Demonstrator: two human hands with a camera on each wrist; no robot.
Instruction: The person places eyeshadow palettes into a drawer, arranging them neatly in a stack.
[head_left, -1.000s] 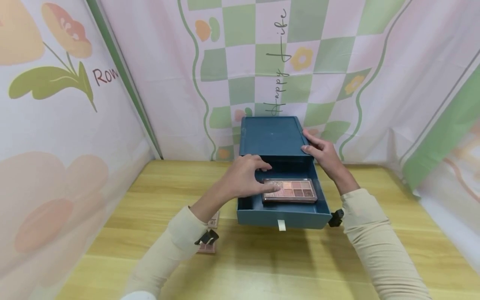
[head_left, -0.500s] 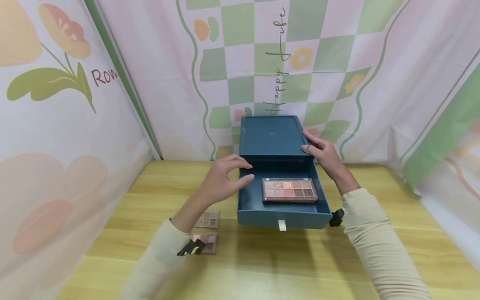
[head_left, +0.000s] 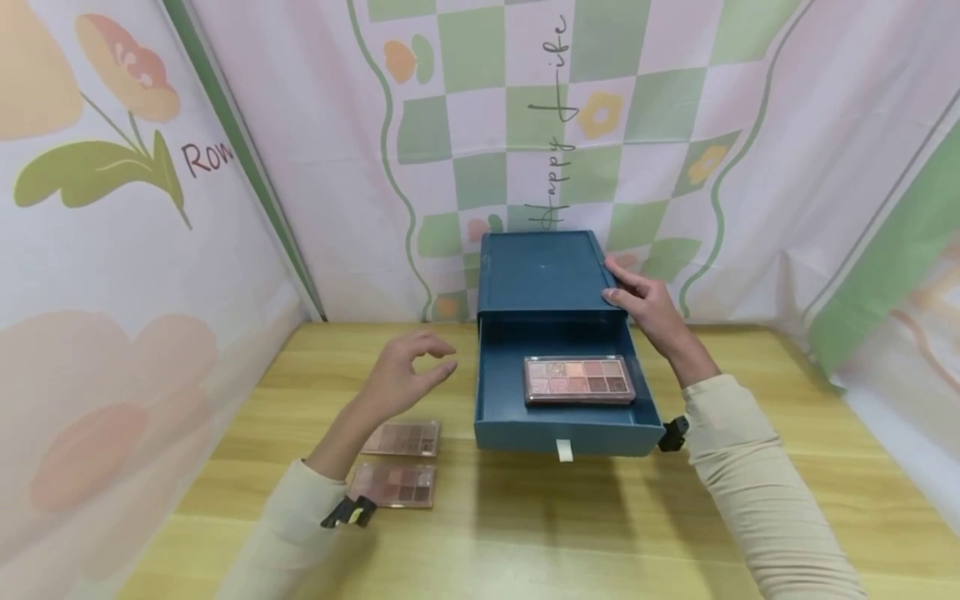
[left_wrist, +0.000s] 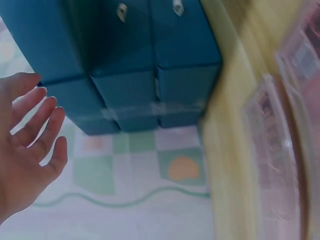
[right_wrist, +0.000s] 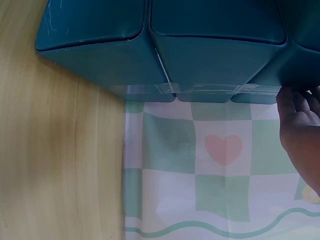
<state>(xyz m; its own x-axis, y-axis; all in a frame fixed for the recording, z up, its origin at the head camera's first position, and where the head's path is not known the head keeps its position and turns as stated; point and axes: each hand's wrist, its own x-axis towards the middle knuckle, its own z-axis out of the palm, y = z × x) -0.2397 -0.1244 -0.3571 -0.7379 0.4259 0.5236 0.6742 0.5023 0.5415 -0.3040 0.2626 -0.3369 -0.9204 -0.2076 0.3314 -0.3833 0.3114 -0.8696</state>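
Observation:
A dark blue drawer box [head_left: 540, 271] stands against the back curtain, its top drawer [head_left: 501, 392] pulled out. Inside that drawer lies an eyeshadow palette [head_left: 579, 380] with two rows of coloured pans under a clear lid. My right hand [head_left: 652, 312] rests against the box's upper right side, thumb at the front edge. In the right wrist view the right hand [right_wrist: 302, 122] touches the side of the stacked drawers. My left hand [head_left: 401, 375] hangs left of the drawer, holding nothing, fingers loosely bent. In the left wrist view the left hand [left_wrist: 32, 145] has its fingers spread apart.
On the wooden table [head_left: 555, 542], left of the box, lie two more eyeshadow palettes, the farther palette [head_left: 405, 437] and the nearer palette [head_left: 401, 485]. The left forearm partly covers them. The lower drawers [left_wrist: 185, 45] have small pull tabs. A patterned curtain [head_left: 480, 117] hangs behind.
My left hand has moved left, from over the palette in the drawer to outside it, uncovering more of the two palettes on the table. The right hand has stayed on the box.

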